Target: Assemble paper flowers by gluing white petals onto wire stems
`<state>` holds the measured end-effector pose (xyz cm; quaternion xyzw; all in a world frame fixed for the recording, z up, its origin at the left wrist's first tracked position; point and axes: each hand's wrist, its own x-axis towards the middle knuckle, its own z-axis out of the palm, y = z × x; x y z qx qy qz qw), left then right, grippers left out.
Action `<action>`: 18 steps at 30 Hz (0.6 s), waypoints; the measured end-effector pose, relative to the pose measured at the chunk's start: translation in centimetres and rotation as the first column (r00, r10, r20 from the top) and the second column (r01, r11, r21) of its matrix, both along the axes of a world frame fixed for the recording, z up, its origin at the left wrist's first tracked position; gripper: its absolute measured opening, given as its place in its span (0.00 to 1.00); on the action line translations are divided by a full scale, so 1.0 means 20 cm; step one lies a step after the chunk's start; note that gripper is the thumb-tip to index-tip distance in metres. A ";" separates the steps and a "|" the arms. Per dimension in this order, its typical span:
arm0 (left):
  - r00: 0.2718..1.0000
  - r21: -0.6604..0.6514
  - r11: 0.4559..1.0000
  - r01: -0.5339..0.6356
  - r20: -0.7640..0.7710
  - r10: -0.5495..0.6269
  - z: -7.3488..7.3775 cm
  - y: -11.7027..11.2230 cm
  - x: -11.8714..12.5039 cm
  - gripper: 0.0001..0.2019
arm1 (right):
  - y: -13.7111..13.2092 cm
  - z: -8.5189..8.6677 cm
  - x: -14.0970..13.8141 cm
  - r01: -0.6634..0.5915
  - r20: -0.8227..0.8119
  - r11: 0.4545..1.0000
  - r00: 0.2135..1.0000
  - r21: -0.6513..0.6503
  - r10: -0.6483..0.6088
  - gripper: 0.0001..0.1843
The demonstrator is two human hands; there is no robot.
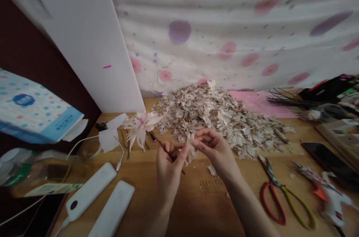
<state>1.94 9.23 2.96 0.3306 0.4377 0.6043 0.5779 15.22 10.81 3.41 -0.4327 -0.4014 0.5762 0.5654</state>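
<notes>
At a wooden table (pixel 141 171), the left hand (pixel 169 166) clasps a brown stem (pixel 163 145) while the right hand (pixel 214 150) pinches a pale petal (pixel 191 148), apparently shaping it for gentle placement.

Stem (pixel 159 141) part-hidden by left hand (pixel 168 163)

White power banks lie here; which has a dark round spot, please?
The power bank nearer the bottle; the other, nearer the left hand, shows none.

A wooden table (pixel 196 207) fills the lower frame. On it lie a heap of pale dried flakes (pixel 202 113) — centre — a red-and-yellow-handled tool (pixel 276 183) and glue gun (pixel 332 196) lower right, a dark phone (pixel 331 164) above them, and white power banks (pixel 91 192) lower left.
</notes>
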 end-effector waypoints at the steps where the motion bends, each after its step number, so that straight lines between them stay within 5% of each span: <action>1: 1.000 -0.008 1.000 -0.002 0.006 0.002 0.01 -0.01 0.01 0.29 | -0.02 0.00 0.01 0.006 -0.011 1.000 1.000 0.007 -0.006 0.19; 7: 0.999 0.036 0.999 -0.029 -0.029 0.030 0.03 -0.07 0.06 0.28 | -0.12 -0.03 0.06 -0.015 -0.074 0.999 0.997 0.040 0.018 0.19; 18: 0.996 0.032 0.998 0.059 -0.075 -0.056 0.06 -0.04 0.10 0.32 | -0.21 0.00 0.08 0.124 -0.037 0.986 0.992 0.114 -0.121 0.15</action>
